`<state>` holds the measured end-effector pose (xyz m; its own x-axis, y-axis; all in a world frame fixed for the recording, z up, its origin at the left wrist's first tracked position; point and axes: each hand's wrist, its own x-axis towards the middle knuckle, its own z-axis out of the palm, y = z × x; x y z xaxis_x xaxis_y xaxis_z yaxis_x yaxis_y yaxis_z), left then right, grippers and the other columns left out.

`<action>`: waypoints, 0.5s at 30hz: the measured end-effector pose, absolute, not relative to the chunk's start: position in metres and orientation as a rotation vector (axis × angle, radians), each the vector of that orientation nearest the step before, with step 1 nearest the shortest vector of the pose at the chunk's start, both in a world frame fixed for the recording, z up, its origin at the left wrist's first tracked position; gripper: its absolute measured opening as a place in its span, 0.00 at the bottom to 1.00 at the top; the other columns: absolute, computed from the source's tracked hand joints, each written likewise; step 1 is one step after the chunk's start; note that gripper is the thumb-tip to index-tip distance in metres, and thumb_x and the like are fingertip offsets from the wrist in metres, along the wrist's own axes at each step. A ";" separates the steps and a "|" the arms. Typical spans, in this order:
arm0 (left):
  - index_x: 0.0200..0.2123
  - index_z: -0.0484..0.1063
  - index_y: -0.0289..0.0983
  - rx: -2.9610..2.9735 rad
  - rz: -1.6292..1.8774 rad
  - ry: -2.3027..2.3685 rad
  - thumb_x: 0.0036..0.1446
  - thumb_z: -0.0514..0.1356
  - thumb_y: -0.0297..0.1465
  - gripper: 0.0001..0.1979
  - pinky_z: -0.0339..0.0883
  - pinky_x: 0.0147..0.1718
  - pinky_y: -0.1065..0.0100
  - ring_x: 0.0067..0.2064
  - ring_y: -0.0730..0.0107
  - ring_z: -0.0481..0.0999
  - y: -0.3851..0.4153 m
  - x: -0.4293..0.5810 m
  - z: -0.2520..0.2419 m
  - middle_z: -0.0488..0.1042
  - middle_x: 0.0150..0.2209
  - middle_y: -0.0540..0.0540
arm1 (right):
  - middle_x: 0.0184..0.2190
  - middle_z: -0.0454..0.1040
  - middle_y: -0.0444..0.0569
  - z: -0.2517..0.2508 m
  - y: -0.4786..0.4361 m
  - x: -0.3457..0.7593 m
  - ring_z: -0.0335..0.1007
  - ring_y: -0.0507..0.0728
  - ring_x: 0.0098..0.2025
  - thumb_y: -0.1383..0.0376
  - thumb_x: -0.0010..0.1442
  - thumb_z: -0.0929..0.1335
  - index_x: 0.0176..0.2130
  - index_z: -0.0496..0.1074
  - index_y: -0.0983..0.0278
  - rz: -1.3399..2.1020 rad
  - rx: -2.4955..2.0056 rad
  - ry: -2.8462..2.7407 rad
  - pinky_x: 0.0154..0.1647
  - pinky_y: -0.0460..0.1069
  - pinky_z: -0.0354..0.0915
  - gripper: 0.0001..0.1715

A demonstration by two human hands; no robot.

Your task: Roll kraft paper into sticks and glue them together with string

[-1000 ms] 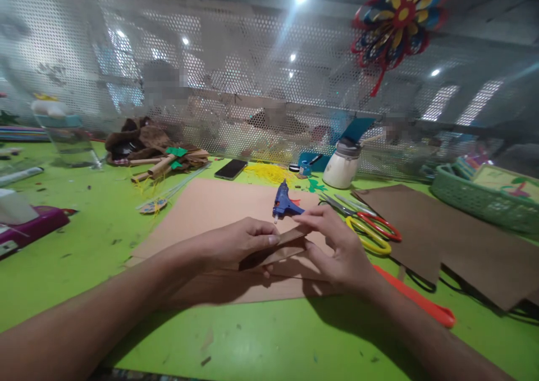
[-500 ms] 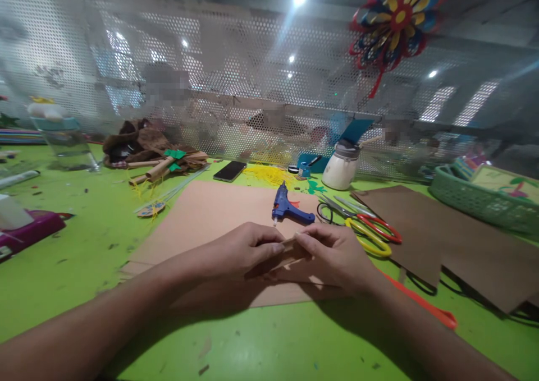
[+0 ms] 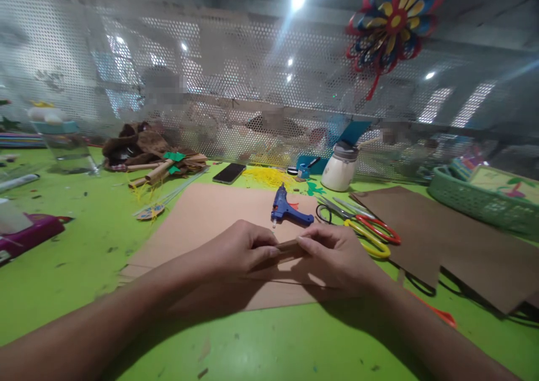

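Note:
Both my hands meet over a large tan cardboard sheet (image 3: 210, 212) on the green table. My left hand (image 3: 236, 252) and my right hand (image 3: 337, 257) are closed round a small brown paper piece (image 3: 288, 247), rolled or folded tight between the fingertips. Only a short stretch of it shows between the thumbs. A blue glue gun (image 3: 286, 210) lies on the sheet just beyond my hands.
Scissors with yellow and red handles (image 3: 370, 235) lie right of the glue gun. Dark brown sheets (image 3: 455, 246) and a green basket (image 3: 475, 201) fill the right side. A white jar (image 3: 340, 168), a phone (image 3: 229, 173), yellow shreds and brown scraps sit at the back by the perforated screen.
The brown paper piece was a wider open flap; my hands have drawn together and rolled it tight. My right hand's fingers closed over it.

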<state>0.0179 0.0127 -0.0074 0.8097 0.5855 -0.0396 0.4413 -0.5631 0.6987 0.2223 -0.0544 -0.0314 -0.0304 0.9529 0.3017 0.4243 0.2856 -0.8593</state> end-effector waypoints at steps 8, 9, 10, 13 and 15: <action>0.33 0.78 0.35 2.442 0.375 0.719 0.57 0.53 0.38 0.16 0.50 0.21 0.76 0.24 0.77 0.59 0.013 0.017 -0.011 0.63 0.20 0.52 | 0.26 0.74 0.47 -0.026 -0.056 0.221 0.68 0.53 0.29 0.68 0.52 0.68 0.29 0.77 0.64 0.610 -1.304 -1.703 0.29 0.47 0.64 0.06; 0.34 0.79 0.35 2.423 0.371 0.727 0.58 0.53 0.39 0.17 0.51 0.22 0.76 0.24 0.77 0.60 0.014 0.017 -0.011 0.64 0.20 0.52 | 0.26 0.74 0.47 -0.027 -0.056 0.221 0.68 0.53 0.28 0.68 0.52 0.69 0.29 0.77 0.64 0.606 -1.300 -1.698 0.29 0.47 0.64 0.06; 0.36 0.79 0.36 2.399 0.365 0.735 0.57 0.54 0.40 0.17 0.52 0.22 0.76 0.25 0.76 0.62 0.015 0.017 -0.011 0.66 0.21 0.52 | 0.25 0.74 0.47 -0.028 -0.056 0.221 0.68 0.53 0.28 0.67 0.52 0.69 0.28 0.77 0.64 0.600 -1.296 -1.688 0.28 0.47 0.64 0.05; 0.36 0.79 0.36 2.359 0.376 0.738 0.56 0.56 0.41 0.17 0.55 0.24 0.75 0.27 0.74 0.67 0.018 0.017 -0.011 0.72 0.25 0.50 | 0.23 0.74 0.47 -0.031 -0.055 0.222 0.67 0.53 0.26 0.67 0.51 0.70 0.27 0.77 0.65 0.587 -1.276 -1.665 0.27 0.47 0.63 0.05; 0.35 0.79 0.36 2.377 0.425 0.721 0.54 0.58 0.40 0.15 0.56 0.26 0.74 0.28 0.73 0.68 0.019 0.018 -0.009 0.73 0.26 0.49 | 0.23 0.74 0.47 -0.032 -0.055 0.223 0.67 0.53 0.26 0.67 0.51 0.69 0.27 0.77 0.65 0.578 -1.258 -1.661 0.26 0.47 0.63 0.05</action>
<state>0.0184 0.0190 -0.0093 0.7999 0.5876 0.1218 0.3910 -0.6643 0.6371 0.2230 -0.0551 -0.0318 -0.0304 0.9180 0.3954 0.4741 0.3616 -0.8028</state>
